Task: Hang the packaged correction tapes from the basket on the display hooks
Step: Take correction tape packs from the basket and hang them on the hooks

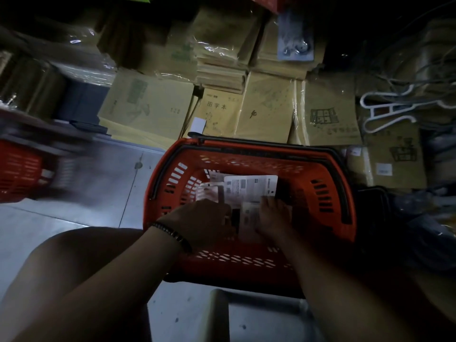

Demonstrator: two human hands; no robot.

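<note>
Both hands are down inside an orange plastic basket (296, 169) on the floor. The left hand (204, 218), with a dark beaded bracelet (172, 234) on its wrist, is turned palm-down over the packs; its fingertips are hidden, so I cannot tell whether it grips anything. The right hand (271, 218) rests on a white pack (250, 217), its fingers bent over the top edge; in the dim light I cannot tell if it is gripping or only touching. The packaged correction tapes (249, 187) lie in a loose heap on the basket's bottom, white card backs facing up. The basket's black handles (271, 144) are folded down along the far rim. Just beyond it are stacks of brown exercise books (271, 104) wrapped in clear plastic. White plastic hangers (387, 107) lie on the stacks to the right. A second red basket (19, 166), blurred, sits on the grey floor (86, 169) to the left.
</note>
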